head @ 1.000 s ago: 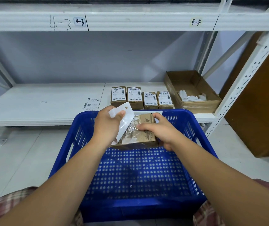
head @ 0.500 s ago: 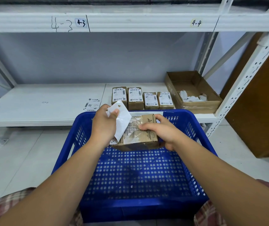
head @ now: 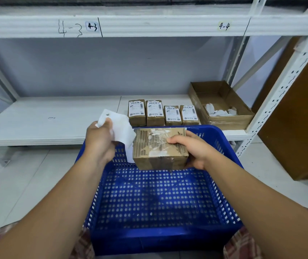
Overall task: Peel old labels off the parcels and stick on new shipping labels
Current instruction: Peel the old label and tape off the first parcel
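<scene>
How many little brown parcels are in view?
5. Four sit in a row on the shelf: leftmost parcel, second parcel, third parcel, rightmost parcel. The held parcel is in the right hand, over the blue basket. More may be hidden.

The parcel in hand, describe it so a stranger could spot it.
Start at the blue basket. At its far end the right hand holds a brown parcel. Unlike the four labelled parcels on the shelf behind, its top is torn and bare.
</scene>
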Demonstrator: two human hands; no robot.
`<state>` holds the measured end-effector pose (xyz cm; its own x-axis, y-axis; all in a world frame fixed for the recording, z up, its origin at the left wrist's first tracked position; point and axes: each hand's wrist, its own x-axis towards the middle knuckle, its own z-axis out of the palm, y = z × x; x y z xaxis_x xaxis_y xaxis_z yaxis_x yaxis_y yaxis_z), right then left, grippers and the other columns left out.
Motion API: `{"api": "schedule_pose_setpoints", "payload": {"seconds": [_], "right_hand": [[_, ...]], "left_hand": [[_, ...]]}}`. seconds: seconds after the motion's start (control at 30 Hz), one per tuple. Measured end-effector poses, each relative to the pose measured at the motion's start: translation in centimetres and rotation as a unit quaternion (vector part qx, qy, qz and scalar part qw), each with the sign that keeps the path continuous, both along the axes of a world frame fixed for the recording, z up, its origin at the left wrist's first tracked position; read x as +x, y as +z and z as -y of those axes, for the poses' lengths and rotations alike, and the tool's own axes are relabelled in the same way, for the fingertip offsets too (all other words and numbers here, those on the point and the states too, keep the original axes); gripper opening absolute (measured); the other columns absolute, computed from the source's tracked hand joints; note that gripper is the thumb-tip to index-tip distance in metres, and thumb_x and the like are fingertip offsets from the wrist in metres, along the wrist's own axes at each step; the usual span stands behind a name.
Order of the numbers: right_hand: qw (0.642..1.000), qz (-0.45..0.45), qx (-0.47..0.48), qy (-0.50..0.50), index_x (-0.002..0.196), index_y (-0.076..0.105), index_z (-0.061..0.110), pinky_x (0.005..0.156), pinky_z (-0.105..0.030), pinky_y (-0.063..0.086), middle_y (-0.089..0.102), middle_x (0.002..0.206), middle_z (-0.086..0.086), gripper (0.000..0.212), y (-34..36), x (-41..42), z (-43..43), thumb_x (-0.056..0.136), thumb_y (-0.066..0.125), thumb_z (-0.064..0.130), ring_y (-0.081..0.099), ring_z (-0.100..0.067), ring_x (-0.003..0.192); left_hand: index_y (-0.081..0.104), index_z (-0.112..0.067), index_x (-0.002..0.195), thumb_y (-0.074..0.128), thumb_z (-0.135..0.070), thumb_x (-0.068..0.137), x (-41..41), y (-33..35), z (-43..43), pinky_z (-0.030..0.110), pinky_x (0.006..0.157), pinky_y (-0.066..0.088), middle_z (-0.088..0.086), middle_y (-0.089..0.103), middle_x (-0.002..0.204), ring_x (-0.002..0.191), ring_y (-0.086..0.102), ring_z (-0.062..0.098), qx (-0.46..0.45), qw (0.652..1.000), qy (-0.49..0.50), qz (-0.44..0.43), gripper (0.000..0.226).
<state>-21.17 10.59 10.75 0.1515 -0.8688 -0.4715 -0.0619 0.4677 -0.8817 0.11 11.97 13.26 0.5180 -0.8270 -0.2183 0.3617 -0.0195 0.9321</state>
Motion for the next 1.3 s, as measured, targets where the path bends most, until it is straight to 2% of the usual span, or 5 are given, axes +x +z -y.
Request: {"api": "schedule_pose_setpoints", "payload": {"seconds": [0.43,0.6,0.8,1.0,1.3], "right_hand": [[0.992,0.017,0.003,-0.129,0.122,0.045,0.017,0.059,-0.037,0.05,0.063,0.099,-0.005,0.049,0.2,-0.4,-0.1,0.084,0.075,0.022,0.063,-0.021,0.083],[0.976,0.056,0.002,-0.212,0.122,0.034,0.022,0.082,-0.052,0.056,0.062,0.106,-0.007,0.059,-0.2,-0.3,0.3,0.083,0.077,0.028,0.064,-0.026,0.092],[0.994,0.012,0.029,-0.101,0.125,0.043,0.021,0.059,-0.04,0.056,0.066,0.101,-0.006,0.053,-0.8,1.0,-0.7,0.084,0.076,0.027,0.065,-0.024,0.082],[0.999,-0.018,0.033,-0.013,0.123,0.05,0.016,0.046,-0.027,0.049,0.068,0.09,-0.003,0.05,-1.7,2.1,-1.4,0.083,0.078,0.024,0.065,-0.015,0.067],[0.989,-0.093,-0.053,0.103,0.11,0.057,0.024,0.076,-0.036,0.059,0.065,0.113,-0.008,0.059,-1.9,3.1,-1.9,0.06,0.088,0.03,0.067,-0.021,0.095]], "left_hand": [[0.053,-0.019,0.087,0.045,-0.04,0.099,0.9,0.8,-0.7,0.021,0.049,0.044,-0.001,0.057,0.076,0.061,0.052,0.012,0.006,0.999,0.021,0.046,0.026],[0.048,-0.022,0.089,0.029,-0.059,0.096,0.7,0.8,-0.9,0.016,0.037,0.028,0.009,0.064,0.077,0.035,0.038,0.008,0.011,0.999,-0.031,0.001,0.042],[0.051,-0.007,0.101,0.051,-0.03,0.096,-0.9,0.5,-1.2,0.025,0.071,0.059,0.014,0.065,0.101,0.08,0.07,0.02,-0.042,0.991,-0.081,-0.102,0.023],[0.068,-0.013,0.083,0.067,-0.012,0.085,-1.3,-1.1,-1.0,0.03,0.082,0.052,-0.003,0.073,0.083,0.084,0.066,0.015,-0.02,0.985,-0.121,0.124,0.002],[0.05,-0.018,0.132,0.068,-0.026,0.084,-3.0,-1.2,-1.9,0.013,0.096,0.026,-0.019,0.036,0.127,0.119,0.036,-0.003,-0.046,0.888,-0.2,0.412,0.052]]}}
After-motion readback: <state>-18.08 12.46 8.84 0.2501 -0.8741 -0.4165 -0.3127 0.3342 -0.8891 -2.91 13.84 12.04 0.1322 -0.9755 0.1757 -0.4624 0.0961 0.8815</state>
